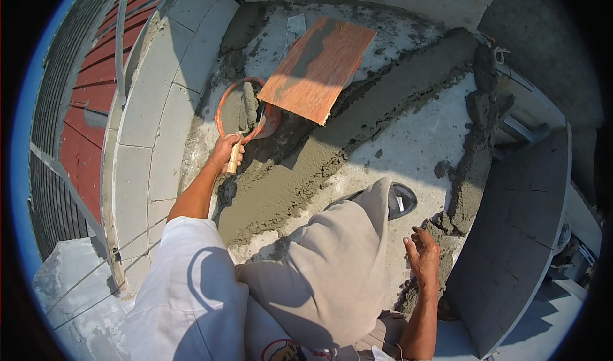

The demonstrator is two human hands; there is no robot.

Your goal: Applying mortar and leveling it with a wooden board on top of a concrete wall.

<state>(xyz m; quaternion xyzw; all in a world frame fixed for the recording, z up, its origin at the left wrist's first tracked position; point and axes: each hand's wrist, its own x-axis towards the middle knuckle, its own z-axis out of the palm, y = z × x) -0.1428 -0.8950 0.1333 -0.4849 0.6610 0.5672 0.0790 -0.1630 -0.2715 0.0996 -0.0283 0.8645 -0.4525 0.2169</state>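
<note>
My left hand (227, 149) grips the pale wooden handle of a trowel (234, 158); its blade reaches up to an orange bucket (225, 102) holding grey mortar. Beside the bucket lies a reddish plywood board (316, 70) with a grey streak on it. A long band of smoothed wet mortar (287, 188) runs diagonally from below my left hand toward the top right. My right hand (424, 255) hangs at the lower right, fingers loosely curled apart with nothing in them, over rough mortar along the right edge of the floor.
Pale block walls (134, 176) border the left and back. A grey panel (507, 233) stands at the right. Rough mortar lumps (469, 169) line that side of the floor (408, 131). My sandalled foot (399, 204) rests on the floor. Outside the left wall are red roofing sheets (86, 150).
</note>
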